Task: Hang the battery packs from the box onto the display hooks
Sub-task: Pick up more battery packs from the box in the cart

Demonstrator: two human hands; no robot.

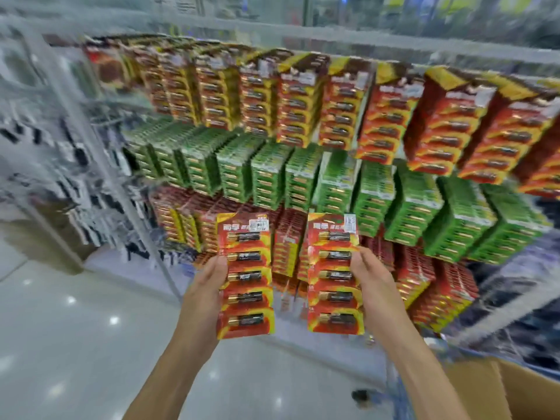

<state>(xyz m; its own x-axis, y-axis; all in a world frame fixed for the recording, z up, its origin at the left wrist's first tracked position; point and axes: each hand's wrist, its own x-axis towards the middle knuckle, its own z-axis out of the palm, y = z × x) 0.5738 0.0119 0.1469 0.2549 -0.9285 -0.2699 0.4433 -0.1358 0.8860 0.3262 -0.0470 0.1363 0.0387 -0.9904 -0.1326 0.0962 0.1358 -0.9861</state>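
Observation:
My left hand (209, 286) grips a red and yellow battery pack (247, 275) by its left edge, holding it upright. My right hand (371, 280) grips a second red and yellow battery pack (333, 274) by its right edge, also upright. Both packs hang in front of the lowest row of red packs (424, 277) on the display hooks. Above that row hang green packs (303, 177) and, higher, more red and yellow packs (388, 116). A corner of the cardboard box (509, 389) shows at the bottom right. The hooks themselves are hidden by the packs, and the background is blurred.
A glossy light tiled floor (75, 328) spreads to the left and below my arms. A white rack upright (145, 222) stands at the display's left side, with blurred black and white goods (69, 177) hanging beyond it.

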